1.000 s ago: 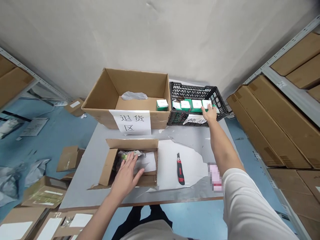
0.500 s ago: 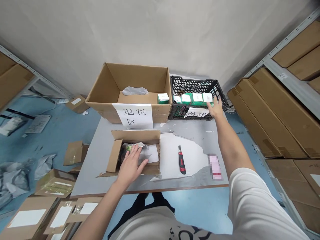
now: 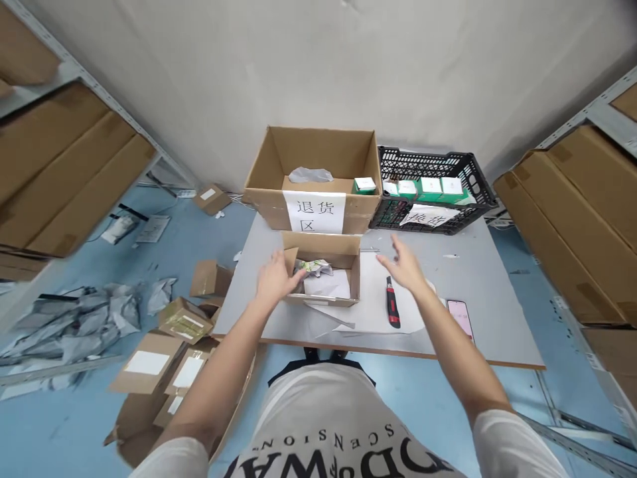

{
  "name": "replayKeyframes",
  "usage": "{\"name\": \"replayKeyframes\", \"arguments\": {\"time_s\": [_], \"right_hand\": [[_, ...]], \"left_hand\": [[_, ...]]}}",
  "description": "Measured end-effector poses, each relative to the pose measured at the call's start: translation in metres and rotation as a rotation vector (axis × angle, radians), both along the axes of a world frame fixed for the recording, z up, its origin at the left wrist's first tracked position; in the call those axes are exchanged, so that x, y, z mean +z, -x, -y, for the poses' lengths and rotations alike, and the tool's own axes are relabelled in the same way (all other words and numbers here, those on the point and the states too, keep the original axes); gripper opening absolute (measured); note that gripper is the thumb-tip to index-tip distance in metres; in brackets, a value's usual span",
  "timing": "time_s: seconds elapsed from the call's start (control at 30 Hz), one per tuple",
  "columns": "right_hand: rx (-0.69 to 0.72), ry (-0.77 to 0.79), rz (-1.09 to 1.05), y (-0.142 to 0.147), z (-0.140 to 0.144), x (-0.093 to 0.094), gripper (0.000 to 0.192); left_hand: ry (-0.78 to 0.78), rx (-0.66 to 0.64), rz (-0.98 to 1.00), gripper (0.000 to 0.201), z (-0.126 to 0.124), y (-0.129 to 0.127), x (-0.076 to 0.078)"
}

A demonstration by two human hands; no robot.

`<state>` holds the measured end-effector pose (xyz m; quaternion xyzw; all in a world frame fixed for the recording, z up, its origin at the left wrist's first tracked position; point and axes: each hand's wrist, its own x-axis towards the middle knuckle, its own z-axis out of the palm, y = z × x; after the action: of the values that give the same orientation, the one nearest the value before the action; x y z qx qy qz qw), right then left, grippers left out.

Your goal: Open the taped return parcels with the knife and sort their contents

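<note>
- the small open carton (image 3: 323,279) sat on the grey table (image 3: 492,318), just in front of the large labelled box (image 3: 313,176); crumpled paper and a bit of green-printed wrapping (image 3: 313,267) lay inside, and whatever lay under them was hidden.
- the left hand (image 3: 273,279) rested on the carton's left flap and wall, fingers curled loosely over the edge; how firmly it gripped could not be told.
- the right hand (image 3: 405,265) hung in the air just right of the carton, fingers spread wide and holding nothing, apart from the carton.
- a red and black utility knife (image 3: 393,309) lay on white paper just below the right hand; its blade end was hard to make out.
- a phone (image 3: 460,317) lay near the right forearm, partly cut off by it.
- the large box held a grey bag (image 3: 311,174) and a small green and white box (image 3: 365,184) at its right wall; its label's lower part was hidden by the carton.
- a black plastic crate (image 3: 472,192) stood touching the large box, with a row of green and white boxes (image 3: 430,187) inside and a paper sign whose writing was unreadable.
- flattened cartons and grey bags (image 3: 74,318) littered the blue floor at left.
</note>
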<state>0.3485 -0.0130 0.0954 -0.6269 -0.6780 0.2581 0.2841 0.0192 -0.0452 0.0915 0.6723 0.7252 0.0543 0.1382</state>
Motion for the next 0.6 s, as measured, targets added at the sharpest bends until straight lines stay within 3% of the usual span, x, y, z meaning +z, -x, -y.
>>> {"name": "replayKeyframes", "arguments": {"time_s": [0.1, 0.2, 0.33, 0.43, 0.5, 0.6], "right_hand": [[0.02, 0.239, -0.116, 0.047, 0.032, -0.029, 0.086], [-0.017, 0.334, -0.166, 0.076, 0.051, -0.046, 0.08], [-0.076, 0.359, -0.209, 0.087, 0.06, -0.053, 0.058], [-0.109, 0.382, -0.294, 0.085, 0.063, -0.053, 0.05], [-0.153, 0.463, -0.384, 0.081, 0.067, -0.054, 0.045], [-0.244, 0.631, -0.538, 0.073, 0.075, -0.055, 0.037]], "left_hand": [[0.251, 0.212, -0.02, 0.124, -0.015, 0.013, -0.005], [0.44, 0.203, 0.037, 0.13, -0.026, 0.011, -0.019], [0.51, 0.137, 0.141, 0.104, -0.028, 0.014, -0.032], [0.498, 0.095, 0.279, 0.072, -0.021, 0.035, -0.031], [0.546, 0.089, 0.461, 0.053, -0.013, 0.054, -0.028], [0.634, 0.215, 0.859, 0.041, 0.001, 0.076, -0.029]]}}
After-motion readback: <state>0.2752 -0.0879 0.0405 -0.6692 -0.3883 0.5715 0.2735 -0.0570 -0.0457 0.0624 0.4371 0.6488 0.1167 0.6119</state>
